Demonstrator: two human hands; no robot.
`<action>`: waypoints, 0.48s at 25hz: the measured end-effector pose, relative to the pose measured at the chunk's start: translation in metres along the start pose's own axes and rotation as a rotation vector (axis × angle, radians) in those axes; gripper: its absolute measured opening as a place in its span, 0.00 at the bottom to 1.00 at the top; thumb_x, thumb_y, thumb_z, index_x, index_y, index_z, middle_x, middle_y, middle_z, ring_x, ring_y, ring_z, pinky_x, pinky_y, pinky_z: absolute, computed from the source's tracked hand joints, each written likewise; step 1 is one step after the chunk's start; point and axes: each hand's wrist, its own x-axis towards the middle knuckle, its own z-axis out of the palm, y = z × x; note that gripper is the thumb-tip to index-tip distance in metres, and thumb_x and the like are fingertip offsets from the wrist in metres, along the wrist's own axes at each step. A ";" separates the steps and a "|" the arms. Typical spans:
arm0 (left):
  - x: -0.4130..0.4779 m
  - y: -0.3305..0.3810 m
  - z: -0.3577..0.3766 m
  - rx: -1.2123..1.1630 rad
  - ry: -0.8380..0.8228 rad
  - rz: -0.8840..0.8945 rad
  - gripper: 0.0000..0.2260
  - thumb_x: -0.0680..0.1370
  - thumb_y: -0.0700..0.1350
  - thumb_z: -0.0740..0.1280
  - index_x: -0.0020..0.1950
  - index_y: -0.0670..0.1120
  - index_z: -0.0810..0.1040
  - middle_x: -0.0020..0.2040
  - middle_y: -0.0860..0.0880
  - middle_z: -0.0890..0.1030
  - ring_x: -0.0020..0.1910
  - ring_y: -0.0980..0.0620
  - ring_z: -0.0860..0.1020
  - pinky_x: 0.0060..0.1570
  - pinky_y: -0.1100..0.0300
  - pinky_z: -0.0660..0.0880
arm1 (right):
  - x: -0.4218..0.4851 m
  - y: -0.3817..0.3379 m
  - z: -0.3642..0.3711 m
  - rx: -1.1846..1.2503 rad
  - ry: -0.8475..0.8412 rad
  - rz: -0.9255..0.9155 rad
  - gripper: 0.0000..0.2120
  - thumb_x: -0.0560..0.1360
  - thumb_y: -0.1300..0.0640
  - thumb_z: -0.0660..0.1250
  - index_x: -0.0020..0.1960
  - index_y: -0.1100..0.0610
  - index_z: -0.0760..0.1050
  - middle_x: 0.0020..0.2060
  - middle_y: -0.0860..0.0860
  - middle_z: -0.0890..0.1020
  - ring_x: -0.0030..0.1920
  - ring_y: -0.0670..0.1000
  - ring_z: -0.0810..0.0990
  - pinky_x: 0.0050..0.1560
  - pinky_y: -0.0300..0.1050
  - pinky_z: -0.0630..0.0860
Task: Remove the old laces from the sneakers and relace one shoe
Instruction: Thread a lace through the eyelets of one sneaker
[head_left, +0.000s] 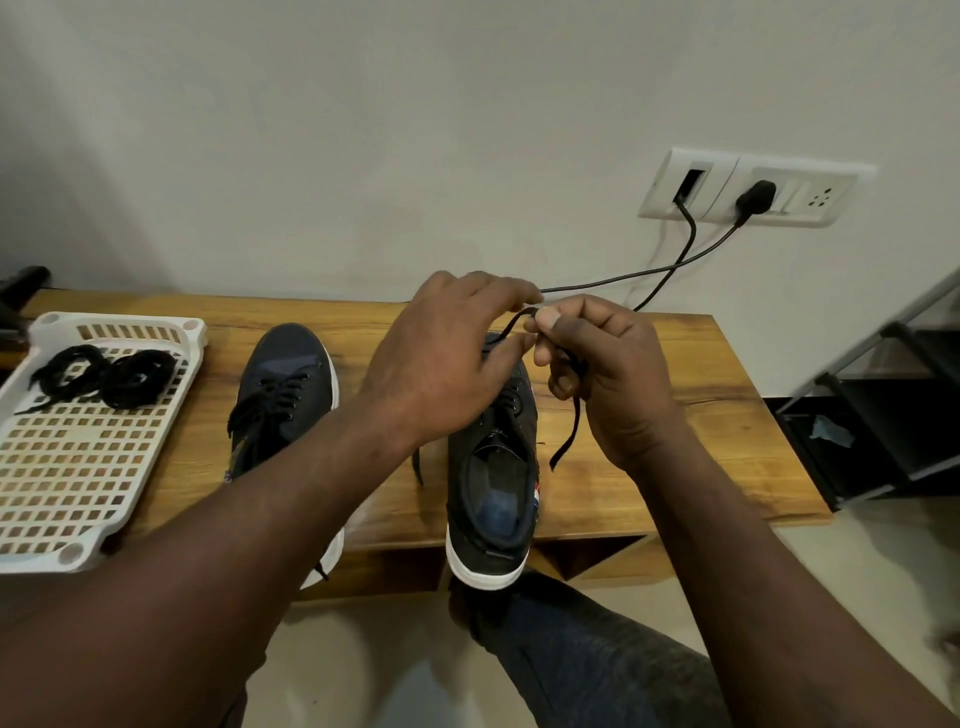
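Two dark sneakers with white soles stand on a wooden table (649, 426), toes toward the wall. The left sneaker (285, 384) is laced, its loose ends hanging at its near side. Over the right sneaker (493, 483) both hands work a black lace (569, 426). My right hand (608, 374) pinches that lace between thumb and fingers, and its free end hangs down beside the shoe. My left hand (452, 348) hovers over the shoe's front, fingertips meeting the same lace near my right thumb. The front eyelets are hidden under my left hand.
A white perforated tray (67, 467) at the table's left holds two bundles of black laces (104, 376). Two black cables (670, 273) run from a wall socket panel (753, 189) down behind the table. A dark metal rack (883, 415) stands at the right. My knee is below the table edge.
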 end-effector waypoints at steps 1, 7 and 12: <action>0.002 0.007 -0.002 0.046 0.062 0.055 0.12 0.83 0.52 0.65 0.65 0.53 0.81 0.52 0.55 0.82 0.51 0.52 0.74 0.47 0.55 0.70 | 0.000 0.000 0.000 -0.017 -0.001 0.000 0.10 0.82 0.61 0.66 0.49 0.68 0.80 0.33 0.52 0.80 0.32 0.48 0.73 0.31 0.39 0.69; 0.004 -0.018 0.004 0.130 -0.028 -0.436 0.13 0.84 0.56 0.66 0.60 0.52 0.86 0.44 0.49 0.86 0.40 0.46 0.82 0.40 0.56 0.77 | -0.005 -0.006 -0.008 0.033 0.006 -0.011 0.09 0.81 0.58 0.68 0.44 0.60 0.80 0.33 0.53 0.79 0.34 0.49 0.72 0.32 0.38 0.68; 0.003 0.005 -0.005 0.066 0.042 0.019 0.15 0.83 0.50 0.68 0.70 0.55 0.77 0.54 0.55 0.85 0.43 0.51 0.82 0.45 0.54 0.78 | -0.003 0.000 -0.001 -0.063 0.008 0.037 0.09 0.82 0.61 0.69 0.44 0.60 0.80 0.32 0.54 0.79 0.29 0.45 0.72 0.30 0.35 0.68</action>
